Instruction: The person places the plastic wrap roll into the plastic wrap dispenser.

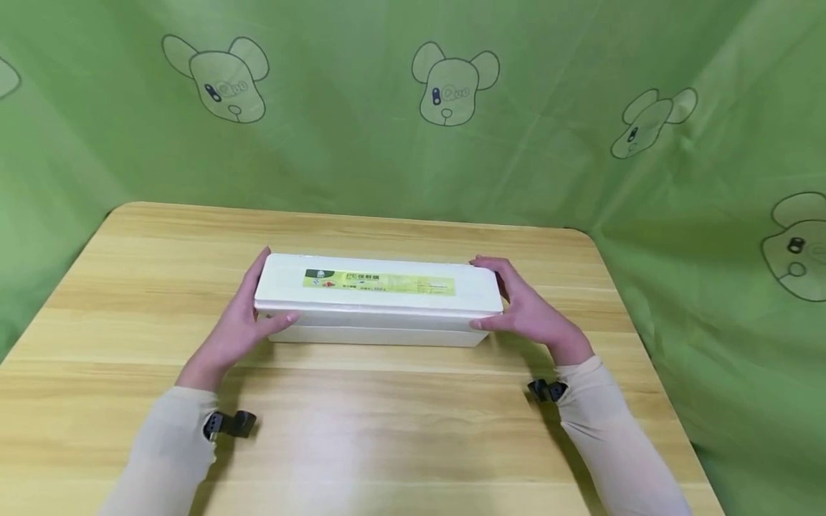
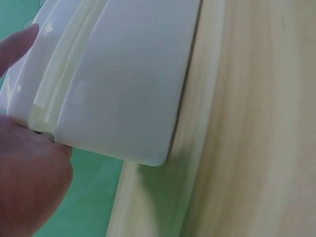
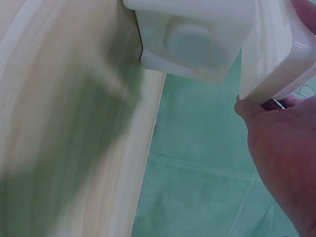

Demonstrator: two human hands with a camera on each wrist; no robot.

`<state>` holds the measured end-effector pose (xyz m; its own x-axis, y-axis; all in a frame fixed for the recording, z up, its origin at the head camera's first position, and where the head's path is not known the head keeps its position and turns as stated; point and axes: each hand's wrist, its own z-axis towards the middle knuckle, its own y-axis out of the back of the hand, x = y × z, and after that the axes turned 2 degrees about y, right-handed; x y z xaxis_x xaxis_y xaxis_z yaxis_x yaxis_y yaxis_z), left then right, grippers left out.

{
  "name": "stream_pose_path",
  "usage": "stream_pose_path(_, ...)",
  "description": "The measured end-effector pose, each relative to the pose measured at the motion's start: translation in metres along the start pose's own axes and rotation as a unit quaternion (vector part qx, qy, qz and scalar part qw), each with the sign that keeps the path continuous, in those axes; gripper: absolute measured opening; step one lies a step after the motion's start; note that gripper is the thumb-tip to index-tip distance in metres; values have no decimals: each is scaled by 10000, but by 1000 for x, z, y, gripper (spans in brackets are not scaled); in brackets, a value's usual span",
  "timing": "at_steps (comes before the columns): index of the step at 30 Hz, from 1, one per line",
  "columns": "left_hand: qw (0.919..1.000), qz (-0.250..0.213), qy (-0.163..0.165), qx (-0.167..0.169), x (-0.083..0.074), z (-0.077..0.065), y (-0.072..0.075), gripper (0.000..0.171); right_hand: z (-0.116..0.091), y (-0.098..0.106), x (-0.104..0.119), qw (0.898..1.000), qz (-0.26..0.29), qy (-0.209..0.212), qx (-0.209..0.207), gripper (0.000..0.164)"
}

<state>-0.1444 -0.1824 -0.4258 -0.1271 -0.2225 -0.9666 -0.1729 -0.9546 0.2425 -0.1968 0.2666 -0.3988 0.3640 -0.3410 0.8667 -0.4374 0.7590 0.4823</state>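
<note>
A long white cling film box lies crosswise on the table, a yellow-green label on its lid. My left hand grips the lid's left end, thumb along the front and fingers round the side. At the other end, my right hand holds the lid with its thumb at the front corner and fingers at the back. In the right wrist view the lid stands apart from the base, whose end shows a round part. A pale strip between lid and base shows in the left wrist view.
The wooden table has rounded far corners. Green curtain with mouse-head outlines hangs behind it and at both sides. A small black camera sits on the left wrist, another black camera on the right.
</note>
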Motion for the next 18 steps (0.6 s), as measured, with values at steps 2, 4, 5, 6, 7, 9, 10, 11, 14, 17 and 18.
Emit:
stream_pose_path(2, 10000, 41, -58, 45, 2, -2, 0, 107, -1, -1, 0, 9999, -117, -60, 25, 95)
stream_pose_path(4, 9998, 99, -130, 111, 5, -4, 0, 106, -1, -2, 0, 9997, -212, -120, 55, 95)
stream_pose_path(5, 9997, 133, -157, 139, 7, -5, 0, 105, -1, -2, 0, 9996, -224, -141, 64, 94)
stream_pose_path(6, 9996, 158, -168, 161, 8, -6, 0, 105, -2, -3, 0, 9996, -234, -159, 73, 94)
stream_pose_path(7, 9995, 181, -172, 176, 9, -6, 0, 105, -2, -3, -1, 9995, -232, -181, 76, 94)
stream_pose_path(9, 9995, 193, -175, 175, 11, -7, 0, 104, -2, -4, -3, 9995, -208, -203, 84, 93)
stream_pose_path(10, 9995, 172, -184, 167, 11, -8, 0, 104, -2, -5, -4, 9995, -201, -231, 82, 93)
stream_pose_path(11, 9996, 135, -195, 160, 12, -8, 0, 103, -3, -5, -5, 9995, -200, -248, 87, 93)
stream_pose_path(14, 9996, 87, -200, 178, 12, -8, 0, 102, -3, -7, -6, 9994, -220, -257, 94, 93)
stream_pose_path(17, 9996, 64, -96, 241, 11, -8, 0, 102, -4, -8, -7, 9993, -256, -252, 101, 93)
stream_pose_path(18, 9996, 63, -53, 265, 10, -8, 0, 102, -4, -9, -7, 9993, -250, -246, 100, 93)
